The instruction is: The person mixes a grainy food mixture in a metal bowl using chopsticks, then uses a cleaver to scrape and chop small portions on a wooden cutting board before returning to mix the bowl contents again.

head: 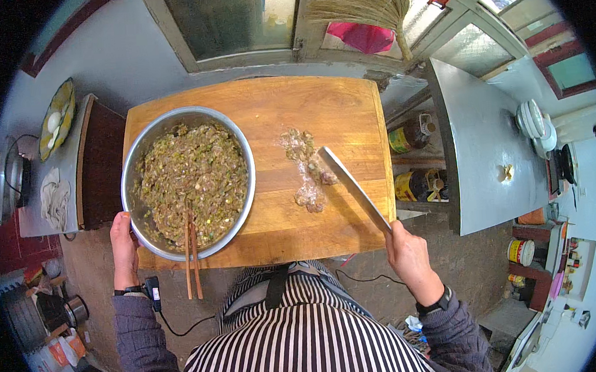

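My left hand (123, 242) grips the lower left rim of a round metal basin (250, 189), its fingers partly hidden beneath the rim. Minced filling flecked with green (190, 177) fills much of the basin. A pair of wooden chopsticks (192, 264) leans over the near rim with the tips in the filling. In my right hand (410, 258) is the handle of a cleaver (354, 187), its blade seen nearly edge-on above the wooden board (281, 243). Small smears of mince (307, 167) lie on the board, left of the blade.
On the left, a cabinet holds a folded cloth (55, 198) and a patterned plate (57, 121). To the right stand large oil bottles (412, 134) on a shelf, beside a grey-topped table (485, 149) with stacked bowls (532, 120). A straw broom (368, 2) hangs beyond the board.
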`<state>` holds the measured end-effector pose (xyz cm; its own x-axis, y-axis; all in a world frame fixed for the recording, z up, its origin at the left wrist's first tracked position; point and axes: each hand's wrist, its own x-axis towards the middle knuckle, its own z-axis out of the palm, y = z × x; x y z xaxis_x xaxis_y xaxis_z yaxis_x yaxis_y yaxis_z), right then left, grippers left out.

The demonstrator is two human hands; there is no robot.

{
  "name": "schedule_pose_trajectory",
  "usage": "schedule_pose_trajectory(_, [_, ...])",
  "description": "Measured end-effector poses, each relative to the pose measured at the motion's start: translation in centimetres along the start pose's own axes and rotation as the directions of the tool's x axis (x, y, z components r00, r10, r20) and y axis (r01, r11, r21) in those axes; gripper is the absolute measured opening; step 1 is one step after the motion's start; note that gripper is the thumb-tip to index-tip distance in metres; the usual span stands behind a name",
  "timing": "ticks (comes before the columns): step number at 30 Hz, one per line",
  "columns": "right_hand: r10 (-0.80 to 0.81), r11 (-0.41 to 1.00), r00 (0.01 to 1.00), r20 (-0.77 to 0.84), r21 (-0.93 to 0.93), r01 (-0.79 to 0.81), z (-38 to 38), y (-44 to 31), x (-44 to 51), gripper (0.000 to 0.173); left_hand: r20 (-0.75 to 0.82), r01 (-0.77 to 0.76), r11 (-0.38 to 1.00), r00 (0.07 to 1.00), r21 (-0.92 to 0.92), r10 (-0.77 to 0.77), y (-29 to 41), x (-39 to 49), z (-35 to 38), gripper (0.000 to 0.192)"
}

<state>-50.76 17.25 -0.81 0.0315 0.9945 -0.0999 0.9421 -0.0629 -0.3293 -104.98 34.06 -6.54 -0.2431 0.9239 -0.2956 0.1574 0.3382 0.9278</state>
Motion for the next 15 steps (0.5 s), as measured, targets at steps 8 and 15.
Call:
schedule_pose_trajectory(8, [0.177, 0.982, 0.982, 0.06, 0.05, -0.18, 2.2, -3.9, -1.6, 0.016, 0.065, -0.021, 0.997, 0.998, -0.079, 0.026, -0.4, 0.9, -0.7, 0.022])
schedule_pose_trajectory(15, [0.245, 0.968, 0.969, -0.031, 0.059, -0.243, 2.5, -3.8, -0.8, 0.016, 0.025, -0.008, 0.997, 1.0, -0.073, 0.01, -0.3, 1.6, -0.7, 0.021])
